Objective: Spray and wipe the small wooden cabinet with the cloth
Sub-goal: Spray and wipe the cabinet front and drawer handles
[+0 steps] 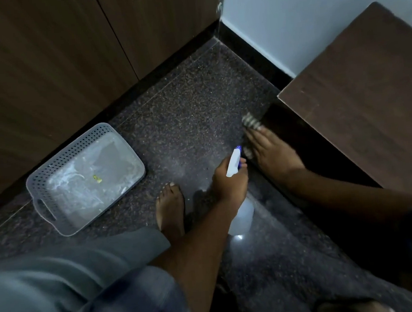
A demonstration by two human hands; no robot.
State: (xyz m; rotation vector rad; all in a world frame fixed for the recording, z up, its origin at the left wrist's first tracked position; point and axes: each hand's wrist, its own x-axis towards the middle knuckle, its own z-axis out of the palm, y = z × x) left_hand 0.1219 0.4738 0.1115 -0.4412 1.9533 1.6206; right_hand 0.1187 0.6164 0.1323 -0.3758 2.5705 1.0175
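The small wooden cabinet [369, 103] stands at the right, its brown top in view and its dark side face in shadow below. My left hand [229, 178] grips a spray bottle [233, 164] with a white head and blue nozzle; the clear body hangs below my wrist, the nozzle aimed toward the cabinet's side. My right hand [271, 154] presses a striped cloth [251, 122] against the cabinet's lower side near the floor. Only a bunched edge of the cloth shows past my fingertips.
A grey perforated plastic basket [60, 161] lies on the dark speckled floor [181, 102] at the left, against tall brown wardrobe doors [49, 58]. A bare foot [169, 208] stands beside the basket. A pale wall [298, 6] with black skirting runs behind the cabinet.
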